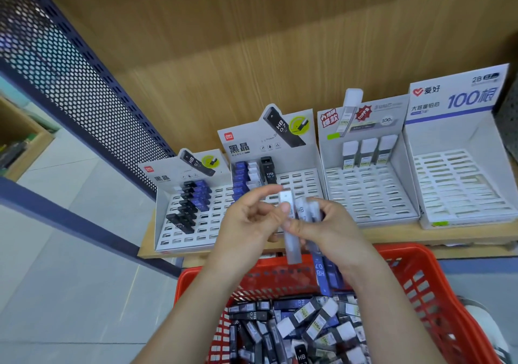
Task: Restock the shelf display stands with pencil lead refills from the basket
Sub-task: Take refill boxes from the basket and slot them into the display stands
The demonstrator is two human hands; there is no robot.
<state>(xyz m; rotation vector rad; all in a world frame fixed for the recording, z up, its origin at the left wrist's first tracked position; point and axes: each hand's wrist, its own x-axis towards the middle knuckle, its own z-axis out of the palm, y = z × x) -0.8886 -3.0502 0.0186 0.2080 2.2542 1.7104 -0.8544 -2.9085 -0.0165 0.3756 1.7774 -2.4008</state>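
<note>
While your right hand [333,232] grips a bunch of grey and blue refill cases [322,272], your left hand [246,223] pinches one pale case [293,247] beside that bunch between thumb and forefinger. Both hands hover over the red basket [420,262] full of refills, just in front of the four display stands [364,195] on the shelf [392,236].

4 stands in 1 row on shelf [392,236]: stand 1 [207,232] far left, then stand 2 [246,145], stand 3 [370,195], stand 4 [459,184] far right. Back panel [252,41] behind all 4. Mesh panel [70,77] left of stand 1. 3 refills [367,153] in stand 3's rear row. Basket [437,307] before and below shelf, loose refills [294,327] piled in it. Left hand [246,223] and right hand [333,232] meet above basket's far rim, before stand 2, refill bunch [308,215] held between them.
</note>
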